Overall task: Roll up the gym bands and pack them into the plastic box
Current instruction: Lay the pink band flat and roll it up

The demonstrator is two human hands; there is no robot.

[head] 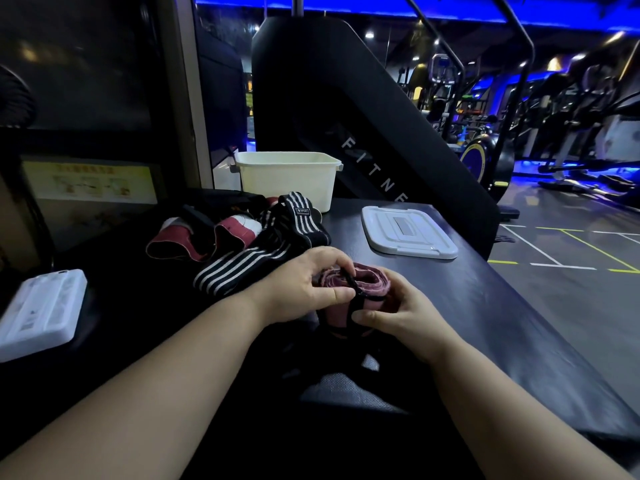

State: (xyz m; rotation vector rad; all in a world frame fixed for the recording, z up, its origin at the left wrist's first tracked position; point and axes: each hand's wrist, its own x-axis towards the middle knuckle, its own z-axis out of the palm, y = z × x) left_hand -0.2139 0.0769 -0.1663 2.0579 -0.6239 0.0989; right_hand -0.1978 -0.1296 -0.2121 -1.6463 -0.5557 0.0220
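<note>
Clamped on the pink roll (363, 284) with left hand (301, 289) and right hand (405, 322); box (287, 181) well ahead, slightly left.

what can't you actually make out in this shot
Head view, the only one:
Inside of the plastic box: hidden by its near wall, so any packed bands go unseen.
Sides of the pink band roll: covered by the left hand and right hand gripping it; its lower end is lost in shadow.
Number of bands in the band pile: they overlap in dim light.
Print on the yellow notice: blurred.
</note>
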